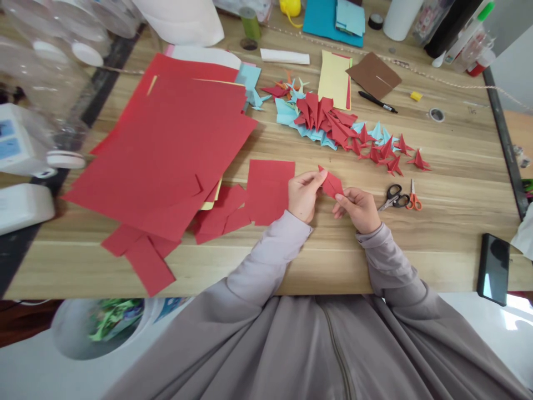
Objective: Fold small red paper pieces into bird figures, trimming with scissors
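Both my hands hold a small folded red paper piece [332, 184] just above the wooden table [449, 233]. My left hand [303, 193] pinches its left corner with thumb and fingers. My right hand [357, 208] grips its lower right edge, fingers curled. A flat red paper square [269, 190] lies directly left of my left hand. Behind my hands stretches a row of folded red and light blue paper cranes [341, 129].
A pile of large red sheets [166, 144] and red offcuts [144, 258] covers the left side. Scissors [402, 199] lie right of my hands. A black phone [494, 268] sits at the right front edge. A pen [377, 102], yellow and brown paper lie farther back.
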A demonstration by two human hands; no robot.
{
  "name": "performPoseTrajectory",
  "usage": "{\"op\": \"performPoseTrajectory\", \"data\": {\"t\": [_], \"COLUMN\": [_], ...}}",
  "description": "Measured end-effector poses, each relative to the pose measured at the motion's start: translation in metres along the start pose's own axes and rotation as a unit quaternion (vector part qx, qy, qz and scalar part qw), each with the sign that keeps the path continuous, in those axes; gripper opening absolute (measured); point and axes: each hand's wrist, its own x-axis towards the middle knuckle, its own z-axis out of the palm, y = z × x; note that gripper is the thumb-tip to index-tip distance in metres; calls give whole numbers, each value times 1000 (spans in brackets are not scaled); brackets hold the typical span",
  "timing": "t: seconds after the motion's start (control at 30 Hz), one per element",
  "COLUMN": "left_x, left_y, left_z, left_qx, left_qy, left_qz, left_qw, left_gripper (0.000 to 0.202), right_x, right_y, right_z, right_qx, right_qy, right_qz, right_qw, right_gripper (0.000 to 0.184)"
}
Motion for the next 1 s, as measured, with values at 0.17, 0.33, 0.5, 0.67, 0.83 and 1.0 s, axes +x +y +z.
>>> {"op": "performPoseTrajectory", "data": {"t": [0.17, 0.33, 0.5, 0.67, 0.83, 1.0], "left_x": [-2, -3, -2, -3, -4, -3], "left_y": [-1, -2, 0, 3, 4, 5], "left_z": [0, 0, 1, 2, 3, 2], "left_qx": [56, 10, -48, -70, -54, -35], "left_qy": [-11, -24, -32, -42, -46, -37], "left_qz": [4, -10, -41, -60, -65, -69], "left_qw": [998, 1000, 997, 995, 995, 996], "left_gripper": [26, 26, 30, 34, 41, 44], "right_x": [0, -1, -1, 0, 0, 0], "right_y": [2, 1, 2, 4, 5, 5], "right_z": [1, 2, 2, 2, 2, 2], "right_qx": [-14, -35, -42, -48, -48, -59], "right_qy": [-4, -10, -11, -2, 3, 8], "right_qz": [-12, -24, -27, -31, -27, -22], "right_qw": [1000, 999, 999, 998, 998, 998], "right_gripper": [42, 41, 41, 41, 42, 43]}}
